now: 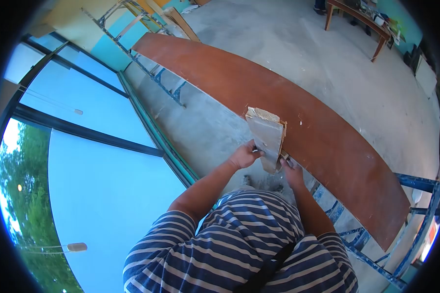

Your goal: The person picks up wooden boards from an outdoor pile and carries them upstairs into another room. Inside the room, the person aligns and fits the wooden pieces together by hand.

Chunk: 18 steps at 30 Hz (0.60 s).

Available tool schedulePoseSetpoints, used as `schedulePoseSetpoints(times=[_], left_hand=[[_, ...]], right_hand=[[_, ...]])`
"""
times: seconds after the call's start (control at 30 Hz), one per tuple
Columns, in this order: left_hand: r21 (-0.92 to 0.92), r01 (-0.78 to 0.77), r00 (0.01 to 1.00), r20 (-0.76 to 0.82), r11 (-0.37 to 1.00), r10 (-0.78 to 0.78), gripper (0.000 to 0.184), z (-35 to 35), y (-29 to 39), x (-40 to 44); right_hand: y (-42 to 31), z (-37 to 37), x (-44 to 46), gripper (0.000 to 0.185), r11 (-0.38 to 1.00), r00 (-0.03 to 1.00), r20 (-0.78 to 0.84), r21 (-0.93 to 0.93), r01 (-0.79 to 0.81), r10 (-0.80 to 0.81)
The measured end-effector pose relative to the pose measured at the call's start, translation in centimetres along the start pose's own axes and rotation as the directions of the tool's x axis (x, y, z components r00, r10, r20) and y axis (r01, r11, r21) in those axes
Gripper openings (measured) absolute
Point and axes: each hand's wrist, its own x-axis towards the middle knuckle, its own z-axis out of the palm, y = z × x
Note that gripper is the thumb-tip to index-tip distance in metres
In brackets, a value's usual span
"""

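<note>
A short piece of wooden board (pixel 266 134) with a ragged, splintered end is held between my hands, in front of my body. My left hand (pixel 246 155) grips its left edge with the fingers closed. On the other side, my right hand (pixel 292 174) is closed at the board's lower right edge, where a small light strip shows by the fingertips. Its lower end is partly hidden. Just beyond lies a long reddish-brown panel (pixel 298 122), and the held piece overlaps its near edge in view.
Blue paint-spattered supports (pixel 420 229) stand under the panel's right end, and a ladder-like frame (pixel 132 53) is at its far left end. Tall windows (pixel 98 112) line my left. A wooden table (pixel 359 17) with items stands at the back right, near a person's foot (pixel 319 10).
</note>
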Motion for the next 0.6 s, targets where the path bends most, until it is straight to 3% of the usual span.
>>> schedulePoseSetpoints(times=[0.13,0.33,0.43,0.53,0.6], left_hand=[[0.000,0.025,0.998,-0.051,1.000,-0.025,0.041,-0.3,-2.1,-0.5],[0.116,0.022,0.980,-0.200,0.993,0.002,0.036,-3.4,-1.8,-1.1],[0.104,0.008,0.978,-0.210,0.995,0.014,0.034,-5.5,-6.1,0.0],[0.293,0.172,0.968,-0.225,0.940,-0.107,0.036,-7.3,-4.7,-0.6],[0.201,0.090,0.986,-0.154,0.975,-0.059,0.037,-8.7,-6.7,-0.3]], right_hand=[[1.2,-0.3,0.4,0.048,0.992,0.999,-0.015,-0.120,-0.032,0.031],[0.3,-0.3,-0.2,0.044,0.987,0.996,-0.030,-0.141,0.079,-0.084],[1.7,0.4,0.0,0.043,0.986,0.981,-0.114,-0.082,0.148,-0.157],[1.4,0.8,-0.3,0.044,0.984,0.977,-0.133,-0.095,0.153,-0.165],[0.0,1.2,-1.1,0.044,0.992,0.984,-0.151,-0.098,0.080,-0.094]])
